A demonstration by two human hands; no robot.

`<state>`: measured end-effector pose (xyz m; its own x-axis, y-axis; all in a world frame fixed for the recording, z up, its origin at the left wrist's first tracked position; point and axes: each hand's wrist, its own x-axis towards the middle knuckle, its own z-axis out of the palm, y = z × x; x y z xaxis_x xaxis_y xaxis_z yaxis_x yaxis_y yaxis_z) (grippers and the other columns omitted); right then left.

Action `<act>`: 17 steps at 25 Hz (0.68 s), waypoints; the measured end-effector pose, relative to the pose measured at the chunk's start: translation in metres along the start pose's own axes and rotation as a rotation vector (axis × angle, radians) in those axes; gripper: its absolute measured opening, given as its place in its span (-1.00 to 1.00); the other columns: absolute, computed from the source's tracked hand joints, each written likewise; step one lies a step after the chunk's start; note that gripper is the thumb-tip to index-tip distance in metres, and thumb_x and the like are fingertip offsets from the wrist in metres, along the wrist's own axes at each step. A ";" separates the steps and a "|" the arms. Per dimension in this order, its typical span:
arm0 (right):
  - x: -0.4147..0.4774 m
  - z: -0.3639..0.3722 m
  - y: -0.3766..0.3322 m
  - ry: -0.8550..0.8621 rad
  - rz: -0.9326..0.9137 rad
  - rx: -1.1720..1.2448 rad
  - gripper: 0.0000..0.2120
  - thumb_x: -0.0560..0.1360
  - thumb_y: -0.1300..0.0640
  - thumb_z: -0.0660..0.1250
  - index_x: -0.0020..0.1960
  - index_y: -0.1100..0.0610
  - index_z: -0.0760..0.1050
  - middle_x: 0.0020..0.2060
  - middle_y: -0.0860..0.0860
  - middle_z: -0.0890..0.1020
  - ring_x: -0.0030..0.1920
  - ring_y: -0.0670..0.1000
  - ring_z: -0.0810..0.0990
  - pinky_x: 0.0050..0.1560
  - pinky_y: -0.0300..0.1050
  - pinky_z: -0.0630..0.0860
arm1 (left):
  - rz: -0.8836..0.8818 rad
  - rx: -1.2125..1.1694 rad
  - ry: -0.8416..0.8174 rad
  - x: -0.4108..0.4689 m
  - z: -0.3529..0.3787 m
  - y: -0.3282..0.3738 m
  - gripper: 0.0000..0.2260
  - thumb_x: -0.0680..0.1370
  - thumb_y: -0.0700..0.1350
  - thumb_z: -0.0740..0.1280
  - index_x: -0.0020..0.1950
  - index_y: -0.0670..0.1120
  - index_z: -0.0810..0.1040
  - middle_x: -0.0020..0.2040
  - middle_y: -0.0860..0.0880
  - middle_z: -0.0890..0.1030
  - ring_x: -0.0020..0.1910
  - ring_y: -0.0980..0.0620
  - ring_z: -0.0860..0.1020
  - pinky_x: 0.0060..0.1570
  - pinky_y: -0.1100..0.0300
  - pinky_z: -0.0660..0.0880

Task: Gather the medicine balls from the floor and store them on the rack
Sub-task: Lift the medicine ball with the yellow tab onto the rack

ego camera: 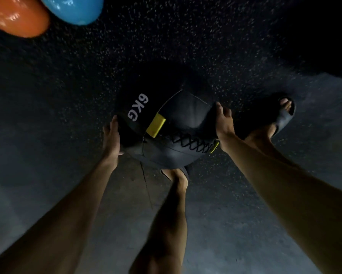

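Black 6KG medicine ball (pixel 166 123) hangs low over the speckled floor (pixel 205 46), pressed between left hand (pixel 111 135) and right hand (pixel 223 119), fingers spread flat; pickup seems underway; next, a steady lift and a carry to the rack, which is out of view.

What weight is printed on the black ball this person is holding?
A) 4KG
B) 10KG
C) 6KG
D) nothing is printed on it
C: the black ball, pressed between the left hand and the right hand, shows "6KG" in white lettering beside a yellow patch.
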<state>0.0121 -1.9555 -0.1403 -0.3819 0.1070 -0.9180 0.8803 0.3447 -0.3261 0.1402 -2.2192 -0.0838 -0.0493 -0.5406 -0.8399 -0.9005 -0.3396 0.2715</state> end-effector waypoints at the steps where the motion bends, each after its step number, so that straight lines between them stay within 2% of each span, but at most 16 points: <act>1: 0.002 0.005 0.006 0.013 -0.002 0.040 -0.48 0.64 -0.24 0.10 0.48 0.02 0.28 0.39 0.10 0.46 0.37 0.15 0.44 0.43 0.14 0.36 | 0.021 -0.034 -0.001 0.003 -0.001 0.001 -0.20 0.39 0.51 0.16 0.52 0.13 0.21 0.50 -0.04 0.34 0.42 -0.16 0.39 0.28 -0.32 0.38; 4: 0.008 0.013 0.011 0.019 0.026 0.168 -0.42 0.62 -0.29 0.10 0.53 -0.01 0.25 0.40 0.05 0.43 0.35 0.09 0.44 0.44 0.10 0.36 | 0.018 -0.165 0.059 0.018 0.004 0.013 -0.15 0.48 0.43 0.19 0.58 -0.03 0.01 0.44 -0.10 0.35 0.39 -0.11 0.39 0.39 -0.16 0.37; 5: 0.012 0.014 0.010 0.018 0.027 0.202 -0.39 0.59 -0.33 0.12 0.53 -0.03 0.25 0.41 0.01 0.42 0.34 0.06 0.43 0.44 0.10 0.36 | 0.007 -0.205 0.061 0.027 0.005 0.017 -0.08 0.43 0.46 0.24 0.58 -0.05 0.02 0.39 -0.08 0.38 0.35 -0.09 0.42 0.36 -0.11 0.40; 7: 0.022 0.015 0.011 0.006 0.011 0.216 -0.33 0.51 -0.42 0.16 0.50 -0.08 0.35 0.43 -0.07 0.43 0.36 0.01 0.44 0.45 0.11 0.37 | -0.030 -0.294 -0.029 0.054 0.001 0.015 0.06 0.25 0.51 0.40 0.56 -0.05 0.19 0.36 -0.03 0.48 0.32 -0.07 0.50 0.28 -0.09 0.49; 8: 0.033 0.014 0.016 0.003 -0.009 0.205 -0.29 0.43 -0.49 0.19 0.46 -0.13 0.42 0.42 -0.09 0.46 0.37 0.01 0.46 0.45 0.11 0.38 | -0.041 -0.326 -0.110 0.071 -0.001 0.007 0.01 0.23 0.49 0.44 0.52 -0.02 0.30 0.36 -0.05 0.52 0.31 -0.10 0.53 0.27 -0.13 0.50; 9: 0.046 0.012 0.024 -0.002 -0.022 0.212 -0.26 0.37 -0.53 0.23 0.41 -0.16 0.47 0.38 -0.09 0.52 0.37 0.02 0.49 0.43 0.11 0.40 | -0.037 -0.357 -0.191 0.082 -0.002 0.002 -0.14 0.32 0.44 0.42 0.48 0.00 0.38 0.35 -0.06 0.55 0.32 -0.11 0.54 0.29 -0.15 0.49; 11: 0.067 0.008 0.034 -0.027 -0.017 0.248 -0.30 0.33 -0.51 0.29 0.33 -0.14 0.55 0.28 -0.06 0.61 0.29 0.05 0.58 0.36 0.12 0.47 | 0.012 -0.377 -0.280 0.070 0.002 0.007 -0.54 0.57 0.29 0.24 0.31 0.04 0.58 0.26 -0.02 0.63 0.27 -0.04 0.59 0.24 -0.04 0.54; 12: 0.066 0.009 0.032 -0.048 -0.017 0.253 -0.36 0.36 -0.46 0.31 0.29 -0.11 0.58 0.24 -0.03 0.64 0.26 0.07 0.61 0.33 0.14 0.50 | 0.023 -0.383 -0.333 0.063 0.007 0.010 -0.61 0.64 0.21 0.14 0.15 0.07 0.68 0.15 0.02 0.69 0.17 0.02 0.64 0.12 0.06 0.60; 13: 0.059 0.011 0.027 -0.056 -0.028 0.264 -0.42 0.38 -0.40 0.31 0.26 -0.08 0.61 0.21 -0.01 0.66 0.23 0.09 0.63 0.30 0.15 0.53 | 0.010 -0.386 -0.374 0.062 0.010 0.007 -0.55 0.68 0.16 0.05 -0.01 0.10 0.74 0.05 0.05 0.72 0.06 0.07 0.67 -0.02 0.14 0.63; 14: 0.054 0.011 0.024 -0.038 -0.034 0.272 -0.46 0.39 -0.36 0.31 0.23 -0.07 0.63 0.18 0.01 0.67 0.21 0.10 0.64 0.28 0.15 0.55 | -0.001 -0.383 -0.388 0.058 0.008 0.007 -0.50 0.69 0.14 0.01 -0.06 0.10 0.75 0.01 0.05 0.73 0.01 0.08 0.68 -0.10 0.17 0.62; 15: 0.046 0.009 0.019 -0.008 -0.031 0.269 -0.49 0.40 -0.33 0.30 0.20 -0.06 0.64 0.15 0.01 0.69 0.18 0.09 0.65 0.25 0.15 0.57 | -0.003 -0.390 -0.391 0.055 0.006 0.009 -0.50 0.69 0.15 0.00 0.00 0.08 0.74 0.04 0.03 0.72 0.03 0.06 0.68 -0.10 0.16 0.62; 17: 0.023 0.000 0.008 0.014 -0.039 0.251 -0.53 0.40 -0.32 0.28 0.14 -0.06 0.66 0.10 0.01 0.70 0.14 0.09 0.67 0.22 0.14 0.59 | 0.002 -0.435 -0.405 0.037 -0.003 0.016 -0.53 0.66 0.21 0.03 0.27 0.01 0.62 0.20 -0.05 0.66 0.14 -0.02 0.64 -0.05 0.10 0.61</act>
<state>0.0108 -1.9501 -0.1641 -0.4194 0.1111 -0.9010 0.9064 0.1066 -0.4088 0.1248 -2.2473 -0.1092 -0.2885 -0.2334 -0.9286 -0.6450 -0.6694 0.3686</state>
